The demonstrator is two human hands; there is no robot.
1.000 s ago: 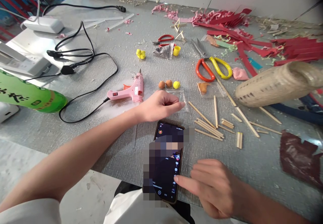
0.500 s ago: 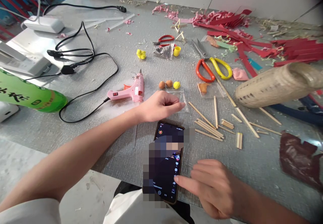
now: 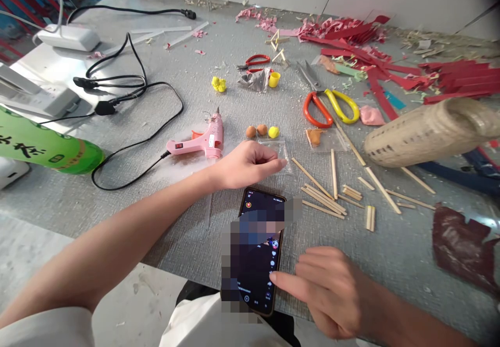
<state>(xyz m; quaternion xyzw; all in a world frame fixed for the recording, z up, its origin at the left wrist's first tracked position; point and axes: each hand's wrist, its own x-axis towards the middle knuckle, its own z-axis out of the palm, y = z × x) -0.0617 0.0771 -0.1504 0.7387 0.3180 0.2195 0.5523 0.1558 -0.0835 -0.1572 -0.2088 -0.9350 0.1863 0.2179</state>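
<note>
A phone (image 3: 255, 271) lies at the table's near edge with its screen lit, partly covered by a blurred patch. The stretched index finger of my right hand (image 3: 332, 289) touches the phone's right edge, while the other fingers curl loosely. My left hand (image 3: 250, 164) rests on the table just beyond the phone, fingers curled in and nothing seen in them. Beside its fingertips lies a clear plastic bag (image 3: 287, 155). Two brown balls (image 3: 256, 130) and a yellow ball (image 3: 274, 132) sit just behind that hand. To its left lies a pink glue gun (image 3: 211, 137).
Wooden sticks (image 3: 322, 199) lie right of the phone. Farther back are scissors (image 3: 318, 108), red-handled pliers (image 3: 253, 64) and red paper strips (image 3: 363, 55). A bamboo-like tube (image 3: 422, 133) lies at right; a green bottle (image 3: 58, 146) and black cable (image 3: 182, 102) at left.
</note>
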